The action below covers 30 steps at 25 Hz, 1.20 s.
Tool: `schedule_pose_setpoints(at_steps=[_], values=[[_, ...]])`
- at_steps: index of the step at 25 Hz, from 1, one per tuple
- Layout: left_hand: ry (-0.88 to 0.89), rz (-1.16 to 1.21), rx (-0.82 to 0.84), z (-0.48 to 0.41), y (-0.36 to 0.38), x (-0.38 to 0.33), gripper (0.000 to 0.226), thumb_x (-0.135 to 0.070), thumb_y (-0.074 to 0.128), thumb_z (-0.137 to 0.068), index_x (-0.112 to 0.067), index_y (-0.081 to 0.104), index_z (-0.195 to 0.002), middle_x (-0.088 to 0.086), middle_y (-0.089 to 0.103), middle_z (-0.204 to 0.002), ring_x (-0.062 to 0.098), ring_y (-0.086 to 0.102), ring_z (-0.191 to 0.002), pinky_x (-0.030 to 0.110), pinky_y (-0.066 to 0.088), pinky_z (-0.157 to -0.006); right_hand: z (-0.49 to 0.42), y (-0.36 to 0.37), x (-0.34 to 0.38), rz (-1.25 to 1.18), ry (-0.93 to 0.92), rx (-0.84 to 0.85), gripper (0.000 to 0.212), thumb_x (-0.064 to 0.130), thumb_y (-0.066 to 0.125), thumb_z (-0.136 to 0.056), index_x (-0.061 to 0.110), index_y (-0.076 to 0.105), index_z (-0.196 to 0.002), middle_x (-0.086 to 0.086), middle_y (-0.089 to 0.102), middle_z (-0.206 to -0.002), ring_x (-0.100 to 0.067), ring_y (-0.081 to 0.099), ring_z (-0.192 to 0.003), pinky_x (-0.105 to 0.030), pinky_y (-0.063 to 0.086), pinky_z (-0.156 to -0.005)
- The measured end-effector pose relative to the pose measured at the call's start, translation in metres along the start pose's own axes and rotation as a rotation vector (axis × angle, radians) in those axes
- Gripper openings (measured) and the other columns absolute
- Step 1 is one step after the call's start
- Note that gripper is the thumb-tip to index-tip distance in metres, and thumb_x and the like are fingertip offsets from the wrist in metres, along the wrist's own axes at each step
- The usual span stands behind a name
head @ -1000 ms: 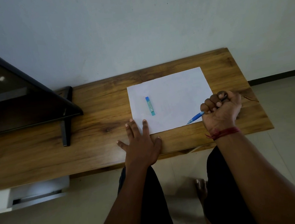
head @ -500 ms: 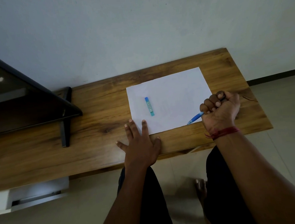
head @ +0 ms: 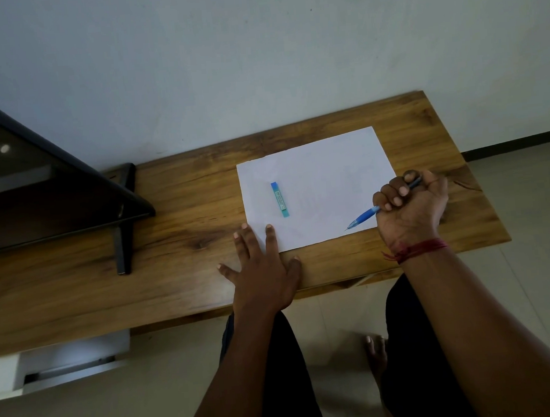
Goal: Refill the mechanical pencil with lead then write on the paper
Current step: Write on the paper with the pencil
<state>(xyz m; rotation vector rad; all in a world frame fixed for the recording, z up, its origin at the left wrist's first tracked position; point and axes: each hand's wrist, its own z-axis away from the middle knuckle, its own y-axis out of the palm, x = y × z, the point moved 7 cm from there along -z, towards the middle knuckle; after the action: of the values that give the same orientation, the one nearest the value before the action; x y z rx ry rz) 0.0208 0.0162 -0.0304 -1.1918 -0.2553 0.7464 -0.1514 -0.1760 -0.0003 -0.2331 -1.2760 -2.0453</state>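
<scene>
Both hands are at the sheet's lower edge. The left hand (head: pixel 262 269) lies flat with fingers spread on the table (head: pixel 171 250), and one fingertip rests on the lower left corner of the paper (head: pixel 324 184). The right hand (head: pixel 410 209), at right of centre, is curled in a fist around the blue pencil (head: pixel 367 215), with its wrist low near the table's front edge. The pencil's tip slants down-left over the sheet's lower right. Whether the tip touches the paper cannot be told.

The lead case (head: pixel 280 199) lies on the left part of the paper, apart from both hands. Whether the refill is done cannot be read.

For writing, the fist probably needs to change to a fingertip pinch near the tip. The flat hand should pin the corner, and pressure should stay light, since thin lead likely snaps.
</scene>
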Motion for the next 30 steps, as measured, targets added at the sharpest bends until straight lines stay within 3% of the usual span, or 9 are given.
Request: schedule_pose_setpoints(at_steps=[6,10,15,19,25,30], values=[[0.000,-0.004,0.000,-0.001,0.000,-0.002,0.077,-0.065,0.025,-0.092,-0.027,-0.008,-0.151,0.009,-0.020,-0.160,0.033,-0.021,-0.145,0.073,0.000,-0.106,-0.001,-0.001,-0.001,0.006,0.006,-0.013,0.030,0.022,0.032,-0.091,0.016,0.046,-0.065,0.003,0.035,-0.053,-0.010,0.027,-0.044,-0.023,0.022,-0.045],[0.000,0.000,0.002,0.000,-0.001,-0.002,0.077,-0.064,0.025,-0.092,-0.027,-0.008,-0.151,0.010,-0.021,-0.160,0.033,-0.022,-0.145,0.073,0.001,-0.106,-0.002,0.003,-0.003,0.009,0.020,0.037,0.028,0.022,0.033,-0.093,0.015,0.051,-0.071,-0.001,0.042,-0.060,-0.013,0.037,-0.049,-0.024,0.029,-0.048],[-0.003,0.002,0.011,-0.001,-0.001,-0.003,0.079,-0.065,0.027,-0.092,-0.028,-0.008,-0.151,0.009,-0.021,-0.160,0.034,-0.022,-0.145,0.073,0.000,-0.106,-0.003,0.005,-0.014,0.048,0.106,0.045,0.031,-0.004,0.034,-0.094,0.009,0.059,-0.105,-0.004,0.058,-0.079,-0.016,0.060,-0.071,-0.029,0.052,-0.071],[-0.003,0.001,0.014,-0.001,-0.001,-0.002,0.079,-0.066,0.027,-0.091,-0.028,-0.008,-0.151,0.009,-0.021,-0.160,0.034,-0.021,-0.146,0.073,0.001,-0.107,0.001,0.005,-0.021,0.090,0.168,0.041,0.028,-0.003,0.049,-0.098,0.004,0.055,-0.124,-0.013,0.062,-0.102,-0.026,0.069,-0.097,-0.038,0.057,-0.091],[-0.002,0.010,0.027,-0.001,-0.002,-0.002,0.078,-0.065,0.028,-0.091,-0.029,-0.008,-0.151,0.008,-0.022,-0.160,0.033,-0.020,-0.146,0.072,0.002,-0.108,0.012,0.013,-0.027,0.196,0.216,0.172,0.025,0.010,0.049,-0.099,0.006,0.057,-0.122,-0.014,0.069,-0.104,-0.031,0.070,-0.103,-0.042,0.058,-0.088],[0.005,0.014,0.038,0.002,-0.004,-0.004,0.079,-0.065,0.028,-0.091,-0.029,-0.008,-0.151,0.008,-0.023,-0.160,0.034,-0.020,-0.146,0.071,0.004,-0.109,0.013,0.014,-0.028,0.385,0.175,0.103,0.031,0.017,0.057,-0.095,0.006,0.058,-0.124,-0.012,0.067,-0.103,-0.027,0.074,-0.089,-0.039,0.062,-0.073]])
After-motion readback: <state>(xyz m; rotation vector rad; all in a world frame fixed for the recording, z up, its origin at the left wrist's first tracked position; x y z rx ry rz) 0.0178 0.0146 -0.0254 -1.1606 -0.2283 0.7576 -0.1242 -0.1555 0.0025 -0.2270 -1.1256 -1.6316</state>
